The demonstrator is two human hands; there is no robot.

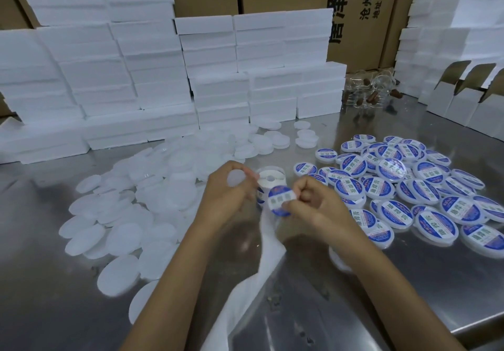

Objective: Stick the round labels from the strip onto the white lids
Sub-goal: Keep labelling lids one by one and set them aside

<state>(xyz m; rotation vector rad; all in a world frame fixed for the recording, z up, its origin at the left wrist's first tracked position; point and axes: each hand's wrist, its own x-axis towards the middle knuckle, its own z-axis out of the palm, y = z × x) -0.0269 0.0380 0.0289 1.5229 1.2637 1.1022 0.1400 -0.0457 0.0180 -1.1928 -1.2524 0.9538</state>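
Note:
My left hand (226, 192) holds a plain white lid (236, 178) between thumb and fingers. My right hand (305, 203) pinches a round blue-and-white label (278, 202) at its right edge, in front of the label roll (270, 180). The empty white backing strip (268, 244) trails from the roll down toward me between my forearms. A heap of plain white lids (141, 203) covers the table to the left. Labelled lids (409, 189) lie piled on the right.
The work surface is a steel table (409, 277) whose front edge runs at the lower right. Stacks of white foam boxes (163, 77) line the back, with cardboard cartons (362, 17) behind. Clear jars (371, 91) and open white cartons (463, 96) stand at the back right.

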